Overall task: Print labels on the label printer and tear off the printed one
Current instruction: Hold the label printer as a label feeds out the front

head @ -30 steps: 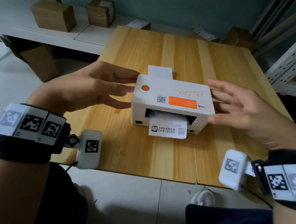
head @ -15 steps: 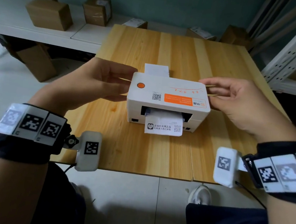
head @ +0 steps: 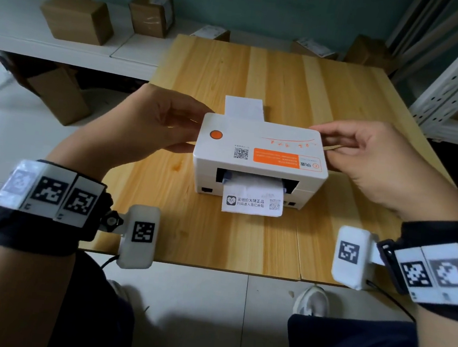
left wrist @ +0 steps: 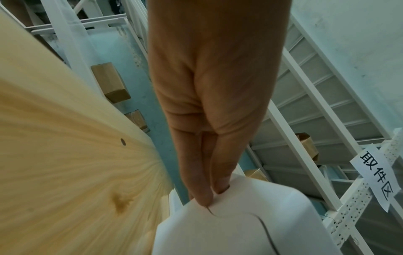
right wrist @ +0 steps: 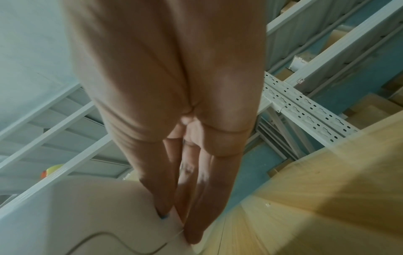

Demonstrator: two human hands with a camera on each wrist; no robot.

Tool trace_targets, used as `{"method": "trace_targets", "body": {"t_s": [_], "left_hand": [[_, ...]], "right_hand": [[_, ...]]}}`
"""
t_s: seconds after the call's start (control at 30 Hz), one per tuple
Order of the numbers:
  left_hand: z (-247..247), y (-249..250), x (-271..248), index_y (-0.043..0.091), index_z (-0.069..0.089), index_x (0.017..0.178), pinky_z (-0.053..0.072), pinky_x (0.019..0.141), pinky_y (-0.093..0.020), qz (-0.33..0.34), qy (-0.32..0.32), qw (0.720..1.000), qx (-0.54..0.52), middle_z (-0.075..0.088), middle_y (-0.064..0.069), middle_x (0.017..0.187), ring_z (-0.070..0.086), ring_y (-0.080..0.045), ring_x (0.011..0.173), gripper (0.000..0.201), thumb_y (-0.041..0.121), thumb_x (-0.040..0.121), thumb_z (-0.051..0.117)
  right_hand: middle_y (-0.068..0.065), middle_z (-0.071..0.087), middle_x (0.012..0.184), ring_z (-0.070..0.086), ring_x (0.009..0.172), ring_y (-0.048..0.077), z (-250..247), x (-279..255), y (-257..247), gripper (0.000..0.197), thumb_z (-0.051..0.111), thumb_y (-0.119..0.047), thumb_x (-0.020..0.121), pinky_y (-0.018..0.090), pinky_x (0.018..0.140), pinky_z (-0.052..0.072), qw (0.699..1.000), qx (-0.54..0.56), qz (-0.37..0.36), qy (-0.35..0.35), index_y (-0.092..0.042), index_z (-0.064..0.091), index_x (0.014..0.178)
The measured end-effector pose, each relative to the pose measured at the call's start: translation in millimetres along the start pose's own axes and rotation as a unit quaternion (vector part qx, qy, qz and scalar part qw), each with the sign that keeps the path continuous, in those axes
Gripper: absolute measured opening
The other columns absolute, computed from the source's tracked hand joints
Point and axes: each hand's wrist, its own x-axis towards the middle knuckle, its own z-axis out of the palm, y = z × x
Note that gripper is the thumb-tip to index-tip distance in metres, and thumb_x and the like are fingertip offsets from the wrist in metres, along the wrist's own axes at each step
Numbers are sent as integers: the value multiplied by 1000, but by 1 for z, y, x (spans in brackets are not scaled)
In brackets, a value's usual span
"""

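A white label printer [head: 260, 154] with an orange button [head: 216, 134] stands mid-table. A printed label [head: 252, 202] hangs out of its front slot, still joined to the roll. White paper [head: 244, 107] sticks up behind the printer. My left hand [head: 171, 123] reaches in from the left with straight fingers, and its fingertips [left wrist: 202, 196] press on the seam in the printer's [left wrist: 250, 224] left side. On the other side my right hand [head: 345, 145] mirrors it, its fingertips [right wrist: 191, 231] pressing on the printer's [right wrist: 87, 215] right side. Neither hand touches the label.
The wooden table [head: 287, 75] extends well behind the printer. Cardboard boxes [head: 77, 19] sit on a low white shelf at the back left, another box [head: 59, 95] stands on the floor below. A white perforated metal rack [head: 454, 83] rises at the right.
Both hands, spread wide beside the printer a second ago, have closed in until their fingertips press on its two sides. The label hangs as before.
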Motion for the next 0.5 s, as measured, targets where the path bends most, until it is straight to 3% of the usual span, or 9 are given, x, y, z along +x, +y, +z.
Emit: {"method": "trace_targets", "body": {"t_s": [0.1,0.23,0.4,0.5], "left_hand": [[0,-2,0,18,64,130,60,78,-17,-8,-13,1000,-9,75,14,111,73,2,101,40,-1,96,60],[0,-2,2,16,66,128,61,81,-20,-5,-27,999,27,75,10,115,73,-1,104,35,1,97,59],[3,0,2,20,63,123,57,68,-11,-19,-19,999,44,73,16,109,71,7,97,30,4,101,54],[3,1,2,20,63,122,56,60,-10,-20,-18,998,56,71,17,109,69,14,93,29,3,101,52]], "right_hand": [[-25,69,104,64,109,-3,2,0,0,43,61,-5,94,26,99,49,1000,-8,-7,-16,-48,65,99],[-18,66,111,63,109,0,4,3,1,37,59,-6,96,26,93,52,999,-35,-10,-27,-41,61,105],[-13,62,124,59,117,6,4,3,1,32,57,-7,98,23,93,49,994,-103,-22,-33,-29,56,121],[-5,63,128,59,119,14,4,4,0,31,54,-10,99,37,97,52,983,-172,-28,-58,-26,48,124]]}}
